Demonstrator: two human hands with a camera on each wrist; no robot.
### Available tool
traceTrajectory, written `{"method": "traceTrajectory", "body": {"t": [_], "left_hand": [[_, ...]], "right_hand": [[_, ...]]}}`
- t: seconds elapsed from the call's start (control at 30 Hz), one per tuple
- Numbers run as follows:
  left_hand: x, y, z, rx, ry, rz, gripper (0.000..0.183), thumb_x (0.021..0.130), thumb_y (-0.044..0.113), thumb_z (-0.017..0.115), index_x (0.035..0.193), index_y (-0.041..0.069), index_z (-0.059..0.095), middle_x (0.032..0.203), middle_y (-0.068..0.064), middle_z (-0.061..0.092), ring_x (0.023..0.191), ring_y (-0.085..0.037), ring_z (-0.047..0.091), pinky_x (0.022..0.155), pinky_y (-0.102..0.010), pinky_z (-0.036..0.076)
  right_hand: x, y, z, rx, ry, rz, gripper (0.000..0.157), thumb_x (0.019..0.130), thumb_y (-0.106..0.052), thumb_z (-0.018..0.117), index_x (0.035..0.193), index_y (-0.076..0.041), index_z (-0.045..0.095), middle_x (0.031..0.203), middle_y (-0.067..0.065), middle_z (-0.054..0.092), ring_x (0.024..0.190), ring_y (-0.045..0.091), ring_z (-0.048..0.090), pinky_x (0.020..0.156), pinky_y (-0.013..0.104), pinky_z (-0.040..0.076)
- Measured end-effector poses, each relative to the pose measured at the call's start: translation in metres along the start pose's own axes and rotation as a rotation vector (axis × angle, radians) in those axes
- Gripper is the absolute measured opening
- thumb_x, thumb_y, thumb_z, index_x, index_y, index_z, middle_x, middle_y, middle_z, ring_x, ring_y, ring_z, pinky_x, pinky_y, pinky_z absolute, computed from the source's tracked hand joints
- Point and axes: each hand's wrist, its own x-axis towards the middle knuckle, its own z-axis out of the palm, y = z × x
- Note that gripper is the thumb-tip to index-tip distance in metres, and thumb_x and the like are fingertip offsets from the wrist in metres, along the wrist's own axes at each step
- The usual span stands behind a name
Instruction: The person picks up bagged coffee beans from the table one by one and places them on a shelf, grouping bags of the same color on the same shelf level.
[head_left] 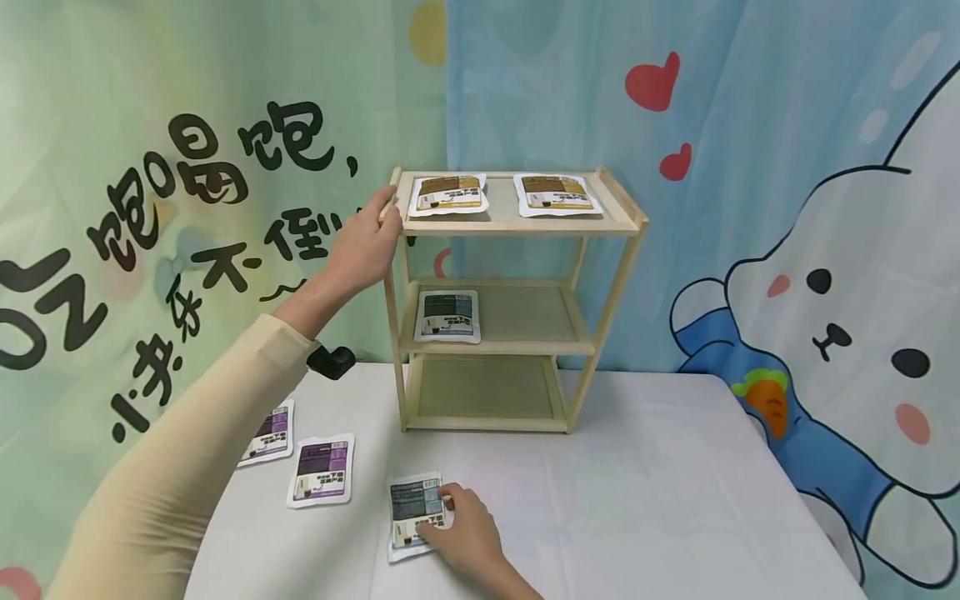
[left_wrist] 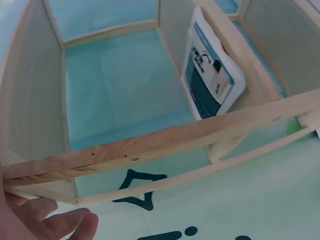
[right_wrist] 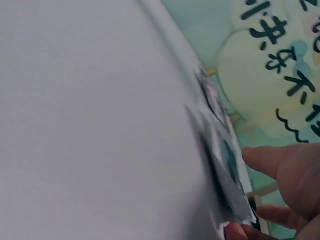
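Observation:
My left hand (head_left: 367, 242) grips the top left corner of a small three-tier wooden shelf (head_left: 517, 227); in the left wrist view its curled fingers (left_wrist: 67, 222) are at the frame. On the white table, my right hand (head_left: 468, 533) holds a teal-and-white flat packet (head_left: 412, 508) by its right side, thumb over the face and a finger at the edge. Seen from the right wrist, this packet (right_wrist: 227, 165) is edge-on and tilted off the tabletop, with a fingertip at its near end. Another teal packet (head_left: 447, 317) lies on the middle tier.
Two yellow-brown packets, one left (head_left: 447, 195) and one right (head_left: 557, 195), lie on the top tier. Two purple packets, one nearer (head_left: 322, 471) and one partly behind my left sleeve (head_left: 272, 433), lie on the table's left. A printed curtain (head_left: 540, 83) hangs behind.

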Motion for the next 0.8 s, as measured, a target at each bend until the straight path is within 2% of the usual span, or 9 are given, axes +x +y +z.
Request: {"method": "traceTrajectory", "body": {"t": [0.13, 0.27, 0.4, 0.5, 0.6, 0.7, 0.8], "left_hand": [[-0.001, 0.002, -0.001, 0.018, 0.005, 0.011, 0.057, 0.102, 0.036, 0.023, 0.154, 0.015, 0.029, 0.072, -0.009, 0.05, 0.046, -0.014, 0.032, 0.046, -0.032, 0.034], [-0.002, 0.003, 0.0, 0.018, 0.001, 0.003, 0.056, 0.102, 0.036, 0.022, 0.154, 0.016, 0.028, 0.073, -0.012, 0.052, 0.046, -0.014, 0.031, 0.046, -0.032, 0.033], [-0.004, 0.002, 0.001, 0.001, 0.002, -0.003, 0.056, 0.102, 0.036, 0.023, 0.154, 0.016, 0.027, 0.102, -0.017, 0.063, 0.048, -0.017, 0.034, 0.048, -0.033, 0.034], [-0.004, 0.002, 0.002, -0.008, 0.009, 0.002, 0.057, 0.102, 0.036, 0.023, 0.154, 0.015, 0.028, 0.127, -0.017, 0.058, 0.054, -0.02, 0.039, 0.051, -0.035, 0.037], [-0.004, 0.002, 0.003, -0.011, 0.021, 0.005, 0.057, 0.102, 0.036, 0.023, 0.154, 0.015, 0.029, 0.125, -0.017, 0.059, 0.057, -0.022, 0.042, 0.053, -0.036, 0.038], [-0.004, 0.001, 0.004, -0.019, 0.038, 0.008, 0.056, 0.101, 0.036, 0.023, 0.154, 0.015, 0.029, 0.113, -0.016, 0.062, 0.053, -0.021, 0.04, 0.051, -0.036, 0.037], [-0.005, 0.0, 0.005, -0.028, 0.052, 0.012, 0.056, 0.101, 0.036, 0.024, 0.154, 0.016, 0.03, 0.094, -0.014, 0.062, 0.049, -0.018, 0.036, 0.049, -0.035, 0.036]], "right_hand": [[-0.002, -0.001, 0.011, -0.04, 0.056, 0.014, 0.061, 0.066, -0.032, 0.088, 0.115, -0.007, 0.062, 0.098, 0.005, 0.059, 0.083, 0.022, 0.057, 0.069, 0.042, 0.046], [-0.003, 0.0, 0.014, 0.038, 0.06, 0.003, 0.054, 0.065, -0.022, 0.089, 0.112, -0.008, 0.065, 0.103, 0.009, 0.066, 0.092, 0.025, 0.062, 0.076, 0.044, 0.049], [-0.003, 0.001, 0.015, 0.154, 0.06, 0.009, 0.042, 0.071, -0.011, 0.083, 0.109, -0.01, 0.067, 0.103, 0.008, 0.069, 0.091, 0.023, 0.063, 0.077, 0.039, 0.05], [0.0, 0.004, 0.014, 0.219, 0.089, 0.016, 0.036, 0.075, -0.007, 0.078, 0.11, -0.01, 0.068, 0.099, 0.003, 0.067, 0.082, 0.014, 0.058, 0.07, 0.03, 0.046], [0.004, 0.008, 0.011, 0.297, 0.107, 0.029, 0.035, 0.079, -0.002, 0.073, 0.113, -0.008, 0.066, 0.095, 0.004, 0.063, 0.062, 0.008, 0.053, 0.055, 0.027, 0.049], [0.007, 0.012, 0.006, 0.372, 0.117, 0.045, 0.037, 0.082, 0.001, 0.069, 0.118, -0.006, 0.064, 0.1, 0.011, 0.059, 0.046, 0.006, 0.049, 0.04, 0.029, 0.048], [0.009, 0.015, -0.001, 0.415, 0.138, 0.039, 0.037, 0.085, 0.002, 0.066, 0.121, -0.005, 0.062, 0.107, 0.017, 0.058, 0.04, 0.01, 0.051, 0.037, 0.031, 0.047]]}}
